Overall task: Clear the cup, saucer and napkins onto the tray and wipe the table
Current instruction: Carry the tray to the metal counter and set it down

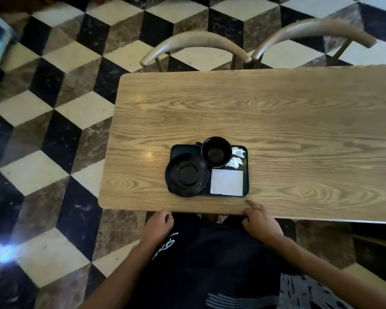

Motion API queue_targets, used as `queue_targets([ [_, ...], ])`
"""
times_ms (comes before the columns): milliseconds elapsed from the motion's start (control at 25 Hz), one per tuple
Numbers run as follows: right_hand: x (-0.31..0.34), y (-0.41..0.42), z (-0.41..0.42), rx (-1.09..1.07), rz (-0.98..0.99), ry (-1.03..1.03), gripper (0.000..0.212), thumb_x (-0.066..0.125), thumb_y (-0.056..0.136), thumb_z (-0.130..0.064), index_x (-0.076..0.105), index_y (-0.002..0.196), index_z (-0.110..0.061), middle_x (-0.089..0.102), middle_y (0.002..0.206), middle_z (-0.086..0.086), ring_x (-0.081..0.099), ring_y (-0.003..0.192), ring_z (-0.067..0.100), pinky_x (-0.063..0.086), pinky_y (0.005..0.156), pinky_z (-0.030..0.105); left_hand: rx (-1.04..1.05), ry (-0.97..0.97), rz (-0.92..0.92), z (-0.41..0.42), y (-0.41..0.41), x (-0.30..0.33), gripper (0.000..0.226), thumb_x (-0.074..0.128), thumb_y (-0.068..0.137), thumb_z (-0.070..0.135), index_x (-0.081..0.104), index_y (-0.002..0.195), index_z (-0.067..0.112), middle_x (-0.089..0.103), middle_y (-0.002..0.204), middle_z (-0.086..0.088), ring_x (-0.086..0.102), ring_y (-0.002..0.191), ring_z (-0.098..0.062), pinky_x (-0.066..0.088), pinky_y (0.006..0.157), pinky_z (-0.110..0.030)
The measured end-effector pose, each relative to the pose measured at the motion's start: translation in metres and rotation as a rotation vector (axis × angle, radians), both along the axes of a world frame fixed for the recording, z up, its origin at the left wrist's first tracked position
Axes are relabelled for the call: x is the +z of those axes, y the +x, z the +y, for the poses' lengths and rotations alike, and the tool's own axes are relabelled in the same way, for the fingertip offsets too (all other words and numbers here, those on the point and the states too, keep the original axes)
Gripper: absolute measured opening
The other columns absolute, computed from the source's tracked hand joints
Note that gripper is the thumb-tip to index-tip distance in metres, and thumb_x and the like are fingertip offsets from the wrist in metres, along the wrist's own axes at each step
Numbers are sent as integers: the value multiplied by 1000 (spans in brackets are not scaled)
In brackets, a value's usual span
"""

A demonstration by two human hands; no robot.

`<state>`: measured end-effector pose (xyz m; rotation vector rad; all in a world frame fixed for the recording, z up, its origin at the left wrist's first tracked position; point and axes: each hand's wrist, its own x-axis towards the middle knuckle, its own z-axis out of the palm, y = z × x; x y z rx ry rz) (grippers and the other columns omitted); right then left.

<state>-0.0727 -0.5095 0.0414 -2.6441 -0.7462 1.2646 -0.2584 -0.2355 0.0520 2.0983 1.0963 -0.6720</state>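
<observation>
A dark green tray lies near the front edge of the wooden table. On it stand an empty black cup at the back and a black saucer overhanging the tray's left edge. A flat white napkin lies at the tray's front right, and a crumpled white napkin sits beside the cup. My left hand is below the table's front edge with fingers curled, holding nothing. My right hand rests at the front edge, fingers apart, empty.
Two curved-back wooden chairs stand at the table's far side. The floor is a black, white and brown cube-pattern tile. The table's left end is at about the frame's middle left.
</observation>
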Motion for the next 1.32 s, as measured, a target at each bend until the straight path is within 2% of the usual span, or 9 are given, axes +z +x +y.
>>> queue_targets([
  [120,3,6,3,-96,-5,51,29,53,96,-21,70,118,-15,62,125,6,59,121,30,49,102,38,84,-48,10,1,-2,-3,19,54,101,26,71,101,20,74,111,-2,67,106,-24,48,88,-32],
  [360,4,34,19,-690,30,129,23,52,99,-23,73,108,-18,74,107,5,69,103,30,46,82,30,437,-115,-81,38,18,-29,20,58,95,31,72,84,21,78,87,-2,73,89,-27,58,90,-44],
  [480,-13,55,27,-964,125,222,26,48,95,-30,70,83,-21,79,92,3,75,91,28,60,87,48,759,-251,-213,60,44,-39,18,61,94,22,73,83,12,78,83,-16,75,76,-34,63,77,-50],
  [560,-38,68,27,-1079,162,280,29,50,91,-35,71,81,-18,80,89,5,76,89,31,60,88,57,992,-359,-304,74,69,-36,17,60,96,16,71,91,4,76,85,-21,75,66,-30,62,64,-42],
  [640,-41,77,36,-1150,169,304,30,52,89,-38,73,83,-17,80,89,5,76,88,33,60,87,60,1087,-456,-336,83,91,-31,18,55,101,13,67,93,3,72,83,-15,72,62,-25,59,57,-35],
  [840,-47,94,48,-1209,183,290,28,55,82,-37,77,82,-20,79,86,12,74,87,36,59,81,51,1066,-519,-312,89,118,-22,21,52,102,13,70,98,4,71,81,-13,66,70,-27,53,66,-36],
  [960,-36,102,60,-1298,235,300,30,58,85,-29,74,80,-5,76,90,23,67,77,31,54,71,44,1059,-543,-264,92,127,-29,26,51,102,20,72,108,5,72,91,-14,68,75,-28,54,66,-34],
  [1200,-19,106,82,-1413,288,378,24,53,103,-12,72,91,-2,74,91,12,66,76,26,51,63,32,1019,-528,-170,92,142,-31,23,50,104,24,68,96,13,72,90,-11,67,77,-28,52,68,-35],
  [1320,-18,104,90,-1470,296,408,28,49,107,-11,72,92,-5,73,87,10,69,76,27,57,67,35,995,-509,-141,94,146,-34,24,52,103,25,69,107,9,74,103,-14,70,89,-32,56,76,-41],
])
